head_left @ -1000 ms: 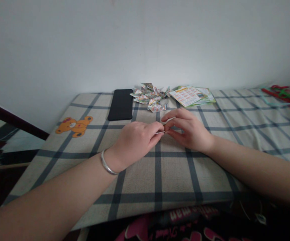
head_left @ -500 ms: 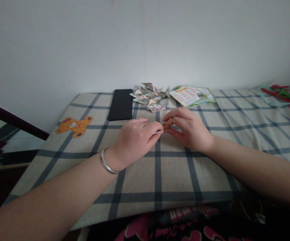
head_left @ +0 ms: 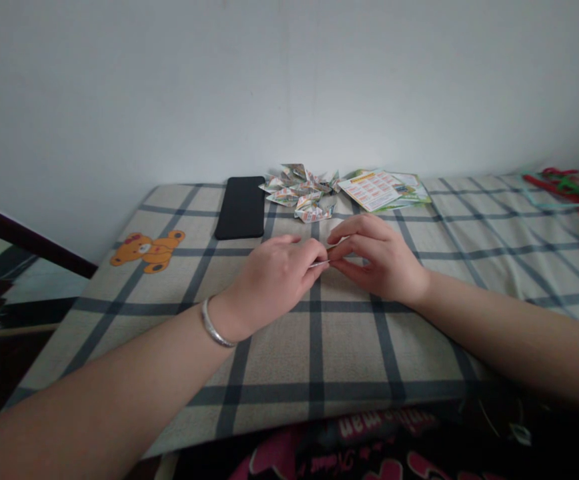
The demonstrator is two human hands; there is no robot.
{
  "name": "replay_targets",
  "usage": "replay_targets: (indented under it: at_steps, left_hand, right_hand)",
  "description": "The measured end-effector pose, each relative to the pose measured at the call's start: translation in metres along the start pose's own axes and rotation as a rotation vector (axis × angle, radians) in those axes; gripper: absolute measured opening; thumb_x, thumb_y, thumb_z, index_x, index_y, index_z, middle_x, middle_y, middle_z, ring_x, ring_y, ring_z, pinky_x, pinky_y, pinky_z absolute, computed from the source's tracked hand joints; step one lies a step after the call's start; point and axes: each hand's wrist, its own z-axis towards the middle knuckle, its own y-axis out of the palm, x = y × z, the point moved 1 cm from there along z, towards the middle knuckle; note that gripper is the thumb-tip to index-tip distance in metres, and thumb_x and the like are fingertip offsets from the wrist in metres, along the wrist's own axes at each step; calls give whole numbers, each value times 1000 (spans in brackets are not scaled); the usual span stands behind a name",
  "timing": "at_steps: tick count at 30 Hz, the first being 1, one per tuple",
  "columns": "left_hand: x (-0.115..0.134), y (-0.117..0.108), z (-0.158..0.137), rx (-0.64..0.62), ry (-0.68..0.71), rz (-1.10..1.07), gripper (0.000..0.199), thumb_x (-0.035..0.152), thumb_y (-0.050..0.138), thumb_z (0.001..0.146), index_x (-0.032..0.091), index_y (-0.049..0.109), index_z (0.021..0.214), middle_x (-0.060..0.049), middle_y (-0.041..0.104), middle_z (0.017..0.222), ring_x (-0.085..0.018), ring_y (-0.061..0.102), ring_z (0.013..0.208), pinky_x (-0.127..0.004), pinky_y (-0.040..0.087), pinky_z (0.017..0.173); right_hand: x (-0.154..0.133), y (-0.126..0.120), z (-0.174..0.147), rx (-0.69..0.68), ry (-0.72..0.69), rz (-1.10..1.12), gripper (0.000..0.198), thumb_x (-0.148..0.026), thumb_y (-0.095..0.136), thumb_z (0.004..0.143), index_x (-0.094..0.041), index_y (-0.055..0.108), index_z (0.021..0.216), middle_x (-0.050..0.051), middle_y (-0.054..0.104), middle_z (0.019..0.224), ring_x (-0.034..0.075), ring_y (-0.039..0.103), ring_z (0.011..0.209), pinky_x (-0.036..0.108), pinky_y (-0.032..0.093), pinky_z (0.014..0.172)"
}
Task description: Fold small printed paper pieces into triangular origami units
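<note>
Over the middle of the table, my left hand [head_left: 282, 270] is closed around a small piece of paper [head_left: 318, 264], of which only a thin pale edge shows. My right hand [head_left: 377, 257] meets it from the right, thumb and fingertips pinched on the paper's other end. Most of the paper is hidden behind my fingers, so its shape cannot be made out. Just beyond my hands lie several folded printed paper pieces [head_left: 299, 190] in a cluster. To their right is a small stack of flat printed sheets [head_left: 374, 191].
A black phone [head_left: 242, 208] lies left of the folded pieces. An orange bear figure [head_left: 148, 252] is on the checked tablecloth [head_left: 279, 360] at the left. Red, green and light-blue items [head_left: 569, 190] sit at the far right. A white wall [head_left: 289, 87] stands behind the table.
My fingers have shifted slightly at the paper, and less of it shows between them. Both hands stay in nearly the same place; the other things have not moved.
</note>
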Motion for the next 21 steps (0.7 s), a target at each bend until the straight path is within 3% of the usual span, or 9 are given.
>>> replay_targets:
  at_steps: [11, 21]
  left_hand:
    - [0, -1, 0, -8, -10, -10, 7, 22, 55, 92, 17, 57, 88, -2, 67, 76, -16, 63, 71, -28, 47, 67]
    - [-1, 0, 1, -14, 9, 26, 12, 23, 54, 93, 16, 58, 84, -3, 65, 72, -17, 60, 68, -28, 45, 64]
  right_hand:
    - [-5, -2, 1, 39, 57, 12, 6, -20, 67, 85, -23, 61, 86, 5, 65, 99, 18, 61, 93, 34, 50, 81]
    - [-1, 0, 2, -17, 54, 51, 6, -21, 65, 85, -21, 60, 84, 5, 66, 92, 18, 61, 87, 33, 50, 78]
